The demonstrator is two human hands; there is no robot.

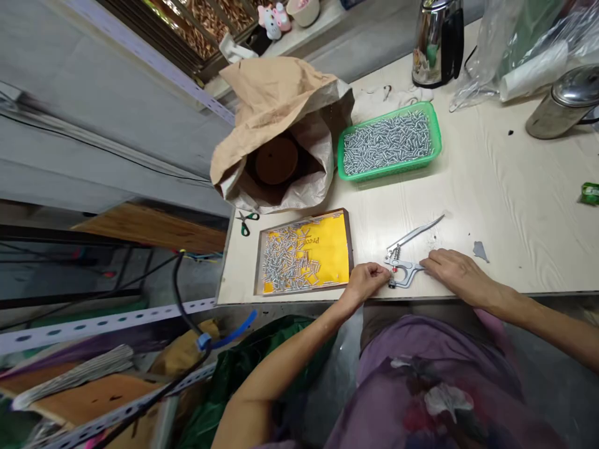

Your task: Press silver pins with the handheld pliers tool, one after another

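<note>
"step?"
"fine work being done at lever tool point(410, 269), prob. — near edge of table point(468, 168), r of tray point(349, 246). l hand point(367, 281) pinched there, contents unseen; r hand point(453, 270) grip can't be told."
"next?"
"steadiness needed, prob."

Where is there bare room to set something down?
Widest bare tabletop lies between the green basket, the metal mug and the right hand; a smaller patch separates green basket from hand tool. Crowded: around the left hand, tray and paper bag.
</note>
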